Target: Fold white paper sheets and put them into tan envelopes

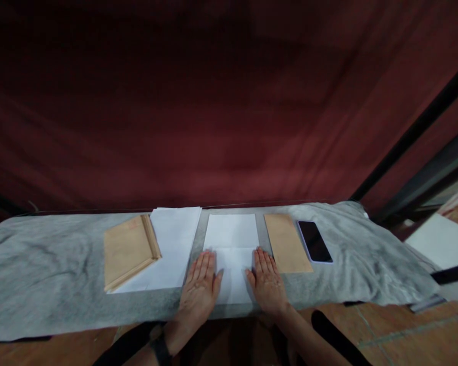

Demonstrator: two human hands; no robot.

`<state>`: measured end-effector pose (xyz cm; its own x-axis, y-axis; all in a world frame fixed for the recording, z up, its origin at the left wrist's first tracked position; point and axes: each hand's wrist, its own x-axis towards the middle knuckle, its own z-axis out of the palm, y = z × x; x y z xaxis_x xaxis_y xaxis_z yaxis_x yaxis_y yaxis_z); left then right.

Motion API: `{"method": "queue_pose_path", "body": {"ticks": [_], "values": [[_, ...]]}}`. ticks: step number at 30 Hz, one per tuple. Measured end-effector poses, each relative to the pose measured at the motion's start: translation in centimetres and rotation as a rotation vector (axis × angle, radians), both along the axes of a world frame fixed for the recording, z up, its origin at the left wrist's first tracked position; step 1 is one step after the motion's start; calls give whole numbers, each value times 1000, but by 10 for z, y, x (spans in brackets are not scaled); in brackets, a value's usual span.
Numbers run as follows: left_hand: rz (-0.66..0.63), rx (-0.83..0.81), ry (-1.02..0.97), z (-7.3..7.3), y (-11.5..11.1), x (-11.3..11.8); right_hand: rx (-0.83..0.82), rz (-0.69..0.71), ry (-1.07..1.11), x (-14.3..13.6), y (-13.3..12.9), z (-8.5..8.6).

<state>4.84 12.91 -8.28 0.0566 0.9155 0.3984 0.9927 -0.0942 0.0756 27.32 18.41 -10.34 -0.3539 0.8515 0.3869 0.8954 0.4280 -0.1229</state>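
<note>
In the head view, the paper (234,264) could skew or wrinkle if the palms pressed unevenly, since the cloth (366,254) underneath looks soft. It lies between the left hand (199,287) and right hand (269,287), fingers flat along its side edges (nothing gripped), with a crease near the fingertips.

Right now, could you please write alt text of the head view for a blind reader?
A person's left hand and right hand rest flat along the side edges of a creased white sheet on grey cloth. At left, a brown paper stack overlaps other white pages; at right lie a flat brown paper piece and a phone.
</note>
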Motion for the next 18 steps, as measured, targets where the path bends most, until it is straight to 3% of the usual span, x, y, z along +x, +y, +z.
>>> {"method": "queue_pose_path", "body": {"ticks": [4, 8, 14, 18], "values": [[-133, -117, -49, 14, 40, 29, 12, 6, 0, -1, 1, -1], [-184, -224, -30, 14, 81, 49, 61, 25, 21, 0, 3, -6], [-101, -246, 14, 3, 119, 50, 91, 41, 74, -1, 4, -7], [-38, -271, 2, 6, 147, 43, 83, 31, 80, -3, 3, -4]]}}
